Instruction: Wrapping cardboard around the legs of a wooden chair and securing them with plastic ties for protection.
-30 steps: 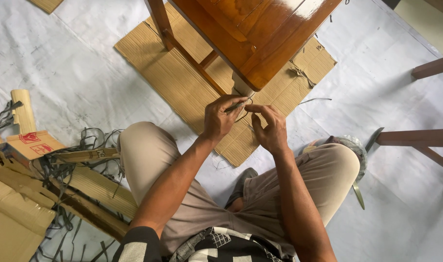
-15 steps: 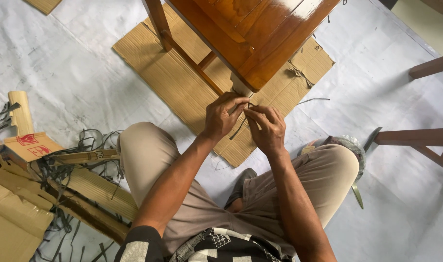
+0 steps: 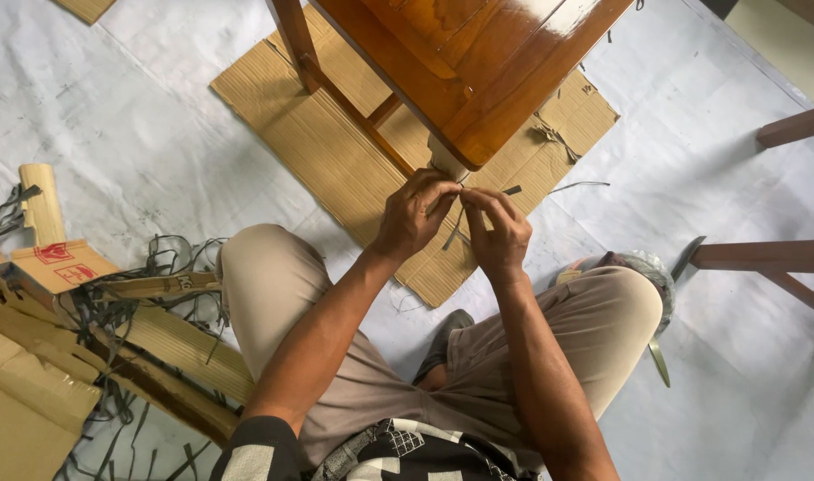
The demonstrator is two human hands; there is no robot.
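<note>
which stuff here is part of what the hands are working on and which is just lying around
In hand:
left hand
right hand
dark strap
wooden furniture leg
cardboard sheet

Lying about:
cardboard scraps
cut strap pile
tape roll
other wooden frame

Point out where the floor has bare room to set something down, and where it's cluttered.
Bare white sheet lies far left of the flat cardboard, and more to its right, before the wooden frame. Crowded: the cardboard scraps and dark strips by the left knee. Both hands, left hand and right hand, work a dark strip under the table corner.
</note>
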